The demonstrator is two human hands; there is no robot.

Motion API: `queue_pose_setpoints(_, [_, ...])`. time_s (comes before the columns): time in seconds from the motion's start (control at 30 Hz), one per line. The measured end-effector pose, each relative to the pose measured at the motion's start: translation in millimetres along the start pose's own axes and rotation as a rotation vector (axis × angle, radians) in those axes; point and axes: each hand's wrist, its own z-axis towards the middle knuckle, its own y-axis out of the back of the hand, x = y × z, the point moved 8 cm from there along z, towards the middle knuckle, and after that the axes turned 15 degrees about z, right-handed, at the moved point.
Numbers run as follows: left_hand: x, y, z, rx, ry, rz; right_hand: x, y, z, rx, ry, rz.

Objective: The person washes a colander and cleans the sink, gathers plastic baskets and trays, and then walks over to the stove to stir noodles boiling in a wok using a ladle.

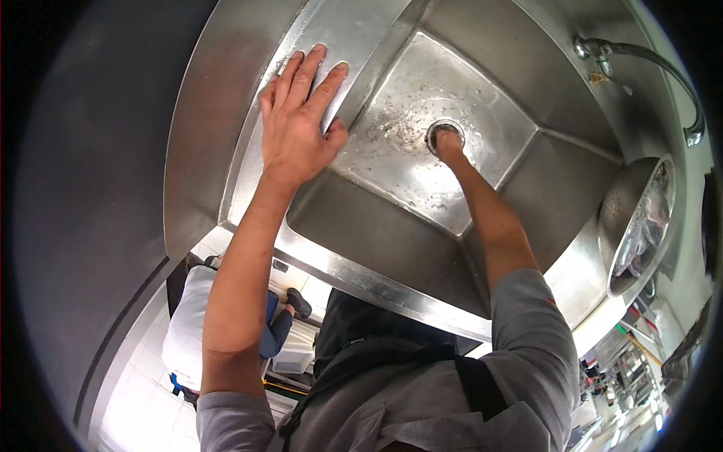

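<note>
My left hand (300, 124) is open, palm down, fingers spread on the ledge (350, 29) of the sink (493, 94). My right hand (449, 141) is inserted in the drain (444, 123) in the basin floor; I cannot tell its grip. A perforated bowl (619, 202) stands right of the basin.

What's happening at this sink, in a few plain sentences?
A person has their right hand down in the drain of a metal sink; the fingers are hidden. Their left hand lies palm down on the ledge beside the basin. The basin floor is wet, with small bits scattered. A colander of silvery pieces sits on the other side.
</note>
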Motion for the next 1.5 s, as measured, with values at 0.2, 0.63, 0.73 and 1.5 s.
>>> queue_pose_setpoints(0.2, [-0.2, 0.0, -0.3, -0.002, -0.008, -0.007, -12.4, 4.9, 11.5, -0.037, 0.015, 0.126])
queue_pose_setpoints(0.63, [-2.5, 2.9, -0.6, -0.018, -0.013, 0.025, -31.6, 48.7, -16.0, -0.111, -0.010, 0.828])
queue_pose_setpoints(0.73, [-3.9, 5.7, -2.2, -0.023, -0.002, 0.032, -31.6, 59.5, -63.1, -0.029, 0.049, 1.247])
queue_pose_setpoints(1.5, [-103.4, 17.4, -121.9, 0.078, -0.164, -0.328, -96.5, 164.8, -594.1, -0.463, 0.268, 1.987])
